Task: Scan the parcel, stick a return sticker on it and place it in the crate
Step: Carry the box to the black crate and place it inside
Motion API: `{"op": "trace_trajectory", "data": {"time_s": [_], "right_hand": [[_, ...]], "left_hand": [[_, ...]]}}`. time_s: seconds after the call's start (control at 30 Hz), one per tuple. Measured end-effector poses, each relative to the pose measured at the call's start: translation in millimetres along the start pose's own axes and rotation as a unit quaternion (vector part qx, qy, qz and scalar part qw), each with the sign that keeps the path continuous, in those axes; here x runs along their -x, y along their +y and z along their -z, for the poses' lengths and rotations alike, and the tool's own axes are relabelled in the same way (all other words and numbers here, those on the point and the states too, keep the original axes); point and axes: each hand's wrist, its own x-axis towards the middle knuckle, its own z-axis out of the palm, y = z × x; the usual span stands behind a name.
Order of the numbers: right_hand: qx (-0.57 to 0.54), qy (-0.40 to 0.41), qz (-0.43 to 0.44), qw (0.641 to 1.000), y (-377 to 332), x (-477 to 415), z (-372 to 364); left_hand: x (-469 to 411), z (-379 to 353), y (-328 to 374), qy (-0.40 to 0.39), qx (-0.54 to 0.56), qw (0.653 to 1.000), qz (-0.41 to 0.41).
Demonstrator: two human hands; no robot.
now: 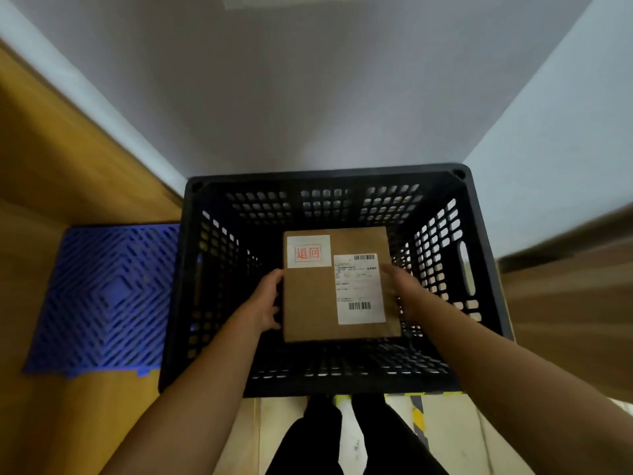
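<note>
The left hand [265, 305] was curled against the left edge of a brown cardboard parcel [308, 303], fingers wrapped toward its underside and thumb along the side. The right hand [404, 291] pressed flat against the parcel's right edge, blurred, with its fingertips lying near the far corner of the shipping label [359, 289]. Between them the two hands gripped the parcel from either side, holding it level with its top face up.

The parcel sat inside the black plastic crate [479, 303], roughly centred between its perforated walls; whether it already touched the crate floor could not be told. On its top face, a white return sticker [309, 252] with red characters in a red frame lay at the far left corner. Just beside it, toward the right, was the white shipping label, with one barcode at its far end and another at its near end.

The crate stood on the floor against a pale wall [308, 80]. To its left, a blue slotted plastic mat [102, 296] lay on a wooden surface, touching or just beside the crate's left wall. Below the crate's near rim, the person's dark trouser legs [342, 437] stood beside strips of yellow-and-black hazard tape [418, 418].
</note>
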Motion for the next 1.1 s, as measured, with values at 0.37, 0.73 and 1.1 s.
{"op": "trace_trajectory", "data": {"time_s": [0.37, 0.73, 1.1], "right_hand": [[0.01, 0.039, 0.032, 0.999, 14, -35, -9], [0.055, 0.053, 0.105, 0.992, 16, 19, 8], [-0.016, 0.064, 0.255, 0.965, 50, 186, 29]], "left_hand": [[-16, 1, -3, 0.02, 0.037, 0.999, 0.012], [51, 9, -7, 0.013, -0.092, 0.984, -0.153], [144, 9, -38, -0.065, -0.032, 0.951, -0.301]]}}
